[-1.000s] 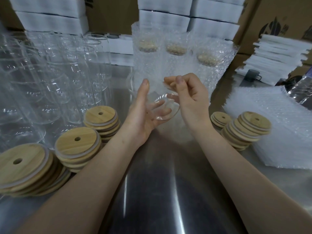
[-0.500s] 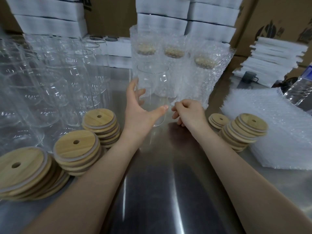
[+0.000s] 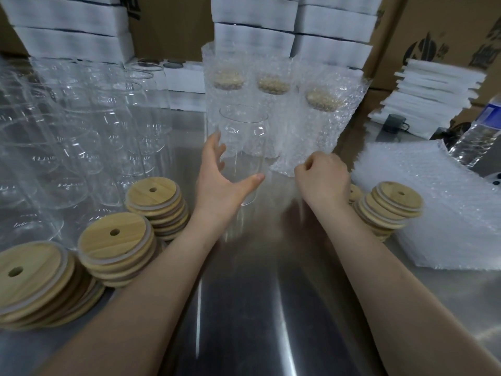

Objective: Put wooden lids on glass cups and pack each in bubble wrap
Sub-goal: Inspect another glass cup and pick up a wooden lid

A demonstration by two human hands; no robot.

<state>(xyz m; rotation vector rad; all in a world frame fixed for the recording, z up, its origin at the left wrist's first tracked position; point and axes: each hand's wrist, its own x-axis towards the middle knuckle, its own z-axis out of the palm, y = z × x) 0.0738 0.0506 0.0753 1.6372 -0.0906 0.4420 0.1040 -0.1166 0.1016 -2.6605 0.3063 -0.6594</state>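
Observation:
An empty glass cup (image 3: 244, 147) stands upright on the steel table (image 3: 265, 294) at the middle. My left hand (image 3: 222, 180) curls around its lower part, thumb in front and fingers behind. My right hand (image 3: 322, 180) is a closed fist just right of the cup, with nothing visible in it. Stacks of wooden lids with a centre hole lie at the left (image 3: 157, 202) (image 3: 116, 245) and at the right (image 3: 390, 204). Three wrapped, lidded cups (image 3: 273, 88) stand behind the bare cup. A pile of bubble wrap sheets (image 3: 433, 213) lies at the right.
Many bare glass cups (image 3: 81, 137) crowd the left side of the table. White boxes (image 3: 252, 39) and cardboard cartons (image 3: 439, 31) line the back. A plastic water bottle (image 3: 477, 137) and a stack of white foam sheets (image 3: 433, 93) sit at the far right.
The cup went from tilted between both hands to standing upright on the table. My right hand let go and closed into a fist beside it. My left hand stays around the cup.

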